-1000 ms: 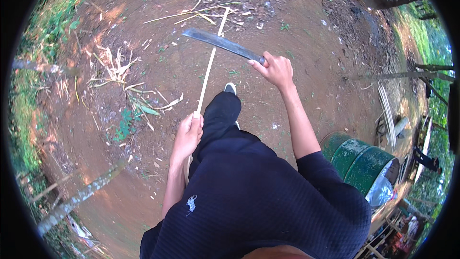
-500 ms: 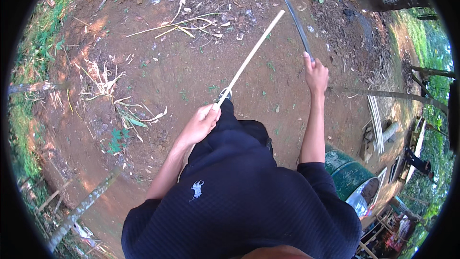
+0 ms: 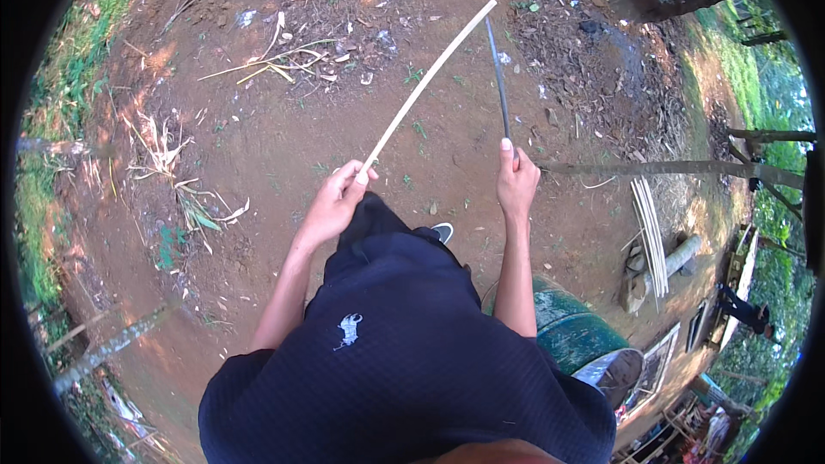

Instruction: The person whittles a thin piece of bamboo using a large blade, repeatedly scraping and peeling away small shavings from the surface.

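My left hand (image 3: 340,198) is closed round the lower end of a pale, peeled wooden stick (image 3: 428,77), which slants up and away to the right. In my right hand (image 3: 518,179) is a long knife (image 3: 498,77) with a dark, narrow blade, its handle hidden in my fist. The blade points away from me, and its tip comes close to the far end of the stick; whether they touch I cannot tell. Both hands are held out in front of my dark shirt, above bare brown soil.
A green metal drum (image 3: 563,326) lies by my right elbow. Beyond it, pale strips (image 3: 650,236) rest against a log (image 3: 679,258). A thin pole (image 3: 670,168) crosses at right. Dry stalks (image 3: 284,64) and leaf litter lie on the ground; another person (image 3: 744,309) stands far right.
The knife and my right hand have moved left and nearer to me, bringing the blade close to the stick. My left hand has shifted slightly left, and a shoe now shows below.
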Demonstrator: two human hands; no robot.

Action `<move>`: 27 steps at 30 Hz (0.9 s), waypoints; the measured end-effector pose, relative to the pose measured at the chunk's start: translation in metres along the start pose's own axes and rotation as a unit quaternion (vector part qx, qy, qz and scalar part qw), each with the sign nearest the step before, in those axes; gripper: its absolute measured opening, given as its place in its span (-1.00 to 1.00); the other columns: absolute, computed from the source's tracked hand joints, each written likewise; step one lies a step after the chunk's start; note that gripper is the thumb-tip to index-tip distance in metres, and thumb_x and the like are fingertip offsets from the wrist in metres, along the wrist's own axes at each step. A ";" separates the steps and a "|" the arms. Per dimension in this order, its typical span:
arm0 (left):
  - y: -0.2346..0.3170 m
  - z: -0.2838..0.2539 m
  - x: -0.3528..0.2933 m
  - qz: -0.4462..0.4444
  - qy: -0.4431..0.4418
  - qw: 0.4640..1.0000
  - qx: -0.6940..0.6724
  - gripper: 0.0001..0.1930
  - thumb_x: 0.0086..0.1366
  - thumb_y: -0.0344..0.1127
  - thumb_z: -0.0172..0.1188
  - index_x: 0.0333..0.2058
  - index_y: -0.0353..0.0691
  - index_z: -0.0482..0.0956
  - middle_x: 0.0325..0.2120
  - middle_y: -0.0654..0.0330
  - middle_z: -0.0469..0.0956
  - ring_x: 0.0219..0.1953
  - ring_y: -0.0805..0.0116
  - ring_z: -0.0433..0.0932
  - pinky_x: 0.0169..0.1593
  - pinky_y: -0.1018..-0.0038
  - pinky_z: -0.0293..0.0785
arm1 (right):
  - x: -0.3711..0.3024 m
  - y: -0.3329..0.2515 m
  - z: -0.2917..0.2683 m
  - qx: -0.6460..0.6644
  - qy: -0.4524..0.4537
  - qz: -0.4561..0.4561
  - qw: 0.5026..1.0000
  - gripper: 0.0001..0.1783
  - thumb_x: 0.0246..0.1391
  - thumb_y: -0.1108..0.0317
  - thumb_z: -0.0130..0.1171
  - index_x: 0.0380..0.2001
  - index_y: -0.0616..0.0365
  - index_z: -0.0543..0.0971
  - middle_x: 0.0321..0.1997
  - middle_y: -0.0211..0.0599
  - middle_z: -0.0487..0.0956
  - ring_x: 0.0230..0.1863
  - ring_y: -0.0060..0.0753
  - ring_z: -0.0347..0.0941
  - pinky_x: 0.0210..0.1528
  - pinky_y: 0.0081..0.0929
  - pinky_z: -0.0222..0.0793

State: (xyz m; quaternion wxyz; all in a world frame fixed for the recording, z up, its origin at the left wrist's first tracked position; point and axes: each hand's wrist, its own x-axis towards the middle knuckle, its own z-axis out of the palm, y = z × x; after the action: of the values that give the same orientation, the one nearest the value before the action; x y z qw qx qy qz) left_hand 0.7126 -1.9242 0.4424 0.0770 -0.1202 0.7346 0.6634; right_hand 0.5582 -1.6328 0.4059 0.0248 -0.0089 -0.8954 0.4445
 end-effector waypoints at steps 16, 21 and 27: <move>0.064 0.260 0.047 0.067 0.144 0.986 0.046 -0.74 0.54 -0.15 -0.06 -0.28 -0.21 0.42 -0.64 0.48 0.17 -0.60 0.68 0.11 -0.54 0.56 -0.02 | 0.071 0.117 -0.217 0.076 -0.043 -0.111 0.990 -0.35 0.14 -0.10 0.29 -0.67 0.25 0.34 -0.81 -0.28 0.21 -0.73 -0.42 0.12 -0.61 -0.35 0.17; 0.064 0.363 0.105 0.181 0.157 0.962 0.134 -0.65 0.55 -0.10 -0.14 -0.33 -0.24 0.38 -0.71 0.28 0.16 -0.62 0.53 0.21 -0.52 0.40 0.07 | 0.099 0.167 -0.303 0.100 -0.002 -0.239 0.966 -0.42 0.06 -0.12 0.33 -0.61 0.19 0.42 -0.82 -0.37 0.17 -0.77 -0.37 0.20 -0.63 -0.36 0.17; 0.097 0.484 0.141 0.241 0.038 0.956 0.162 -0.70 0.52 -0.16 -0.11 -0.31 -0.29 0.37 -0.65 0.07 0.31 -0.61 0.17 0.38 -0.48 0.28 0.20 | 0.118 0.236 -0.384 0.067 0.055 -0.310 0.947 -0.39 0.06 -0.24 0.27 -0.60 0.16 0.48 -0.79 -0.38 0.19 -0.76 -0.34 0.28 -0.62 -0.33 0.21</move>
State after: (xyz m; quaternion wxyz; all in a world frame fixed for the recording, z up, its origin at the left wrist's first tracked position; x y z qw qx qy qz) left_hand 0.5278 -1.4457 0.4448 -0.0946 0.0490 0.8417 0.5293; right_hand 0.4593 -1.1806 0.4543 0.2114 0.2466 -0.8191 0.4728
